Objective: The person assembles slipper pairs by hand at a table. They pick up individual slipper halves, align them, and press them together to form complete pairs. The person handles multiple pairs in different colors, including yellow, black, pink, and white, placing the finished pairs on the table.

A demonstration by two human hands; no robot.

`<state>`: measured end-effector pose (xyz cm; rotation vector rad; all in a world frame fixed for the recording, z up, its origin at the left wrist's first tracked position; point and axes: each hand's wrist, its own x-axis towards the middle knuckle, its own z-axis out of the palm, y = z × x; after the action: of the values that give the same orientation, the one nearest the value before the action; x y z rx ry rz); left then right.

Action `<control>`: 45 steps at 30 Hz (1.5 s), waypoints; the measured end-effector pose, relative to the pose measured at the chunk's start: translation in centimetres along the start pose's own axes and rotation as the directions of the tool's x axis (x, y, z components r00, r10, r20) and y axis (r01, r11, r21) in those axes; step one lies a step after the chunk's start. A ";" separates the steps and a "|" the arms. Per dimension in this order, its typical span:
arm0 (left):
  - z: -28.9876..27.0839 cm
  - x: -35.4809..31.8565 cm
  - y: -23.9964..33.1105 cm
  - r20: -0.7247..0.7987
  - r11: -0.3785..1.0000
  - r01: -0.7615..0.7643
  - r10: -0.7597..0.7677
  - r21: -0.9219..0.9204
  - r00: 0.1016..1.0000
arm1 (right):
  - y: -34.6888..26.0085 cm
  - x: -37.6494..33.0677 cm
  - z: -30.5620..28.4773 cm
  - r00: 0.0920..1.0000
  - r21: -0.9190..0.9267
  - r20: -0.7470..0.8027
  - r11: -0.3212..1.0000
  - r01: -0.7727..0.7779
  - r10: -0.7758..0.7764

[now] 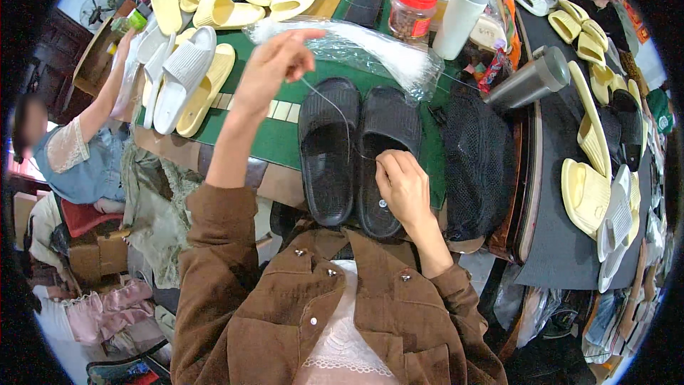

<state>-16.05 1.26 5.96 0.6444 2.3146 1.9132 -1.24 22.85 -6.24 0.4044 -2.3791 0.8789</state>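
A pair of black slide slippers lies side by side in front of me, the left slipper [326,117] and the right slipper [390,115], with their straps on the far side. A thin pale plastic string [335,105] hangs in a curve between my hands, along the gap between the slippers. My left hand [274,68] is raised beyond the left slipper, pinching one end, its index finger pointing right. Over the right slipper's opening, my right hand [404,182] is closed with fingertips pressed together on the string near the inner edge.
Behind the slippers, a clear bag of white strings [385,46] lies on the green tabletop [271,139]. A red-lidded jar [412,11], white bottle [463,14] and steel tumbler [531,78] stand right of it. Cream and grey slippers [189,71] flank both sides. Other people sit nearby.
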 end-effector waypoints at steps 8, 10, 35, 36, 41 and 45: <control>-5.2 -4.5 0.6 -0.240 0.997 0.048 -0.060 -0.056 0.969 | -0.2 0.1 0.0 0.999 -0.061 0.038 0.998 0.032 -0.030; -4.9 -5.9 0.9 -0.161 0.993 0.117 -0.120 -0.031 0.980 | 0.0 -0.1 -0.3 0.997 -0.055 0.069 0.998 0.040 -0.037; 8.0 -12.4 2.3 0.042 0.767 0.008 0.025 -0.642 0.999 | -6.6 0.4 -5.5 0.974 0.505 0.139 0.833 -0.226 0.180; 8.2 -12.5 2.3 0.070 0.786 0.035 0.010 -0.618 0.998 | -6.3 0.3 -5.6 0.972 0.511 0.130 0.827 -0.235 0.196; 6.3 -11.4 2.1 -0.036 0.805 0.002 -0.029 -0.593 0.999 | -5.6 0.4 -6.4 0.940 0.615 0.060 0.729 -0.300 0.336; 5.7 -10.9 2.3 -0.065 0.868 0.038 -0.081 -0.495 0.995 | -5.7 0.0 -6.2 0.910 0.833 0.010 0.499 -0.237 0.415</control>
<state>-3.73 2.90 4.58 0.4322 1.7285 2.4030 3.79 22.77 0.47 0.1711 -1.7196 2.1344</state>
